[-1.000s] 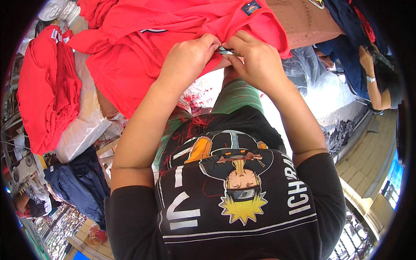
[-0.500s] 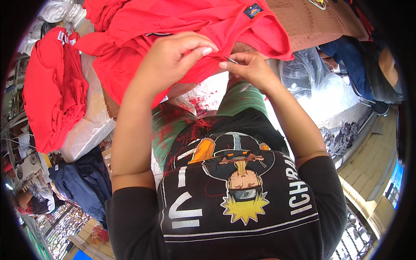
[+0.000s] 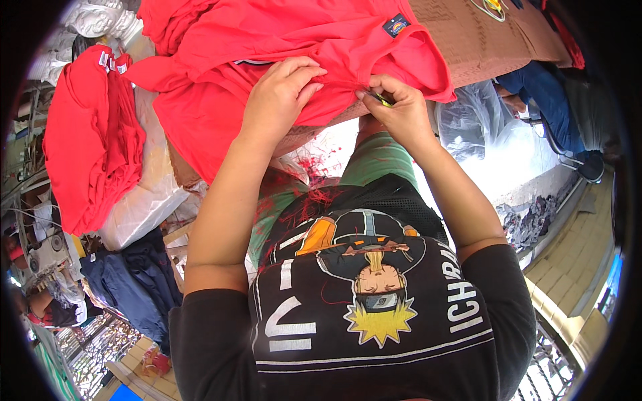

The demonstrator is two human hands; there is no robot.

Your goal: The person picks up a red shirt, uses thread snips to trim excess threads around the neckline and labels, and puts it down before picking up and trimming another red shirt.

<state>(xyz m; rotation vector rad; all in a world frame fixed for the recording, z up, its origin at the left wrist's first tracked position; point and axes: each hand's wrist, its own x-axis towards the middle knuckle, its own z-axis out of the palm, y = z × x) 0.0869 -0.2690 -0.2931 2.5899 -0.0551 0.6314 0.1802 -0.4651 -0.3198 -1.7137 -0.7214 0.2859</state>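
A red garment [image 3: 221, 93] with a dark label [image 3: 395, 25] is spread over the work surface in front of me. On it rests my left hand [image 3: 281, 97], its thumb and fingers closed on a fold of the red cloth. My right hand [image 3: 403, 110] is closed around small thread snips [image 3: 382, 100]; just a yellow-green bit and a dark edge show, and the blades are hidden. The right thumb and forefinger touch the garment's near edge, a short way right of the left hand. Loose red threads [image 3: 311, 200] lie scattered across my lap.
Brown cardboard-like covering [image 3: 495, 47] lies under the garment. More red garments [image 3: 90, 147] are piled at left, above dark blue clothing [image 3: 134, 287]. Clear plastic [image 3: 471, 120] hangs at right, near another person's blue-clad leg [image 3: 545, 100]. A sewing machine [image 3: 40, 257] stands far left.
Both hands have lowered onto the garment, the left moving slightly right. The snips' dark tip, which stuck out toward the left hand, is now tucked in the right hand.
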